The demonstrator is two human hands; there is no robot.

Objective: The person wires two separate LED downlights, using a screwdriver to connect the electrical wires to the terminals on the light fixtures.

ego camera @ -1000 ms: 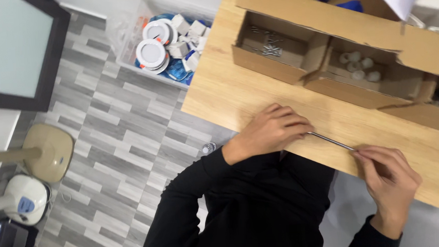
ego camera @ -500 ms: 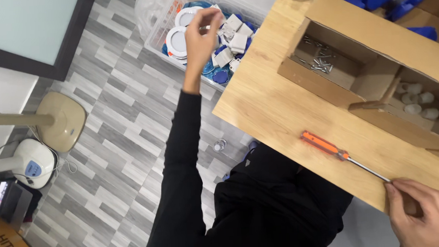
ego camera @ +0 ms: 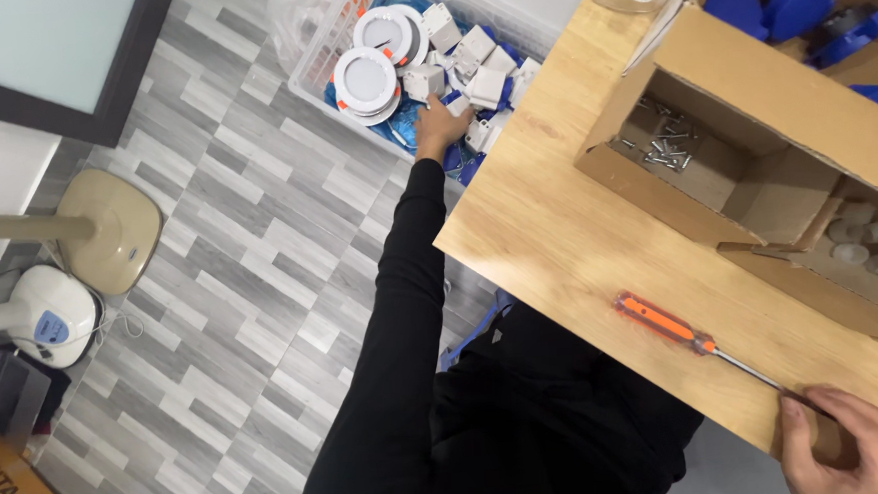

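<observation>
Left hand (ego camera: 440, 127): it is stretched down into the bin on the floor. Its fingers are curled among the small white boxes, but it cannot be told if one is clamped.
Right hand (ego camera: 850, 446): it is laid on the counter (ego camera: 569, 240) at the metal tip of the screwdriver. The fingers are bent and close together on the tip.
Screwdriver (ego camera: 704, 343): it is laid flat on the counter. The handle is orange and the shaft is thin metal. The shaft is pointed at the right hand.
Bin (ego camera: 324, 53): it is a clear basket on the grey floor, just beside the counter. Round white lamps (ego camera: 365, 80) with orange clips and small white boxes (ego camera: 485, 79) are piled in it on blue wrap.
Cardboard box (ego camera: 751, 90): it is set on the counter, open on top. Small silver screws (ego camera: 659, 145) are kept in the left part. White caps (ego camera: 859, 240) are kept in the next part.
Blue parts (ego camera: 797, 3): they are piled behind the cardboard box.
</observation>
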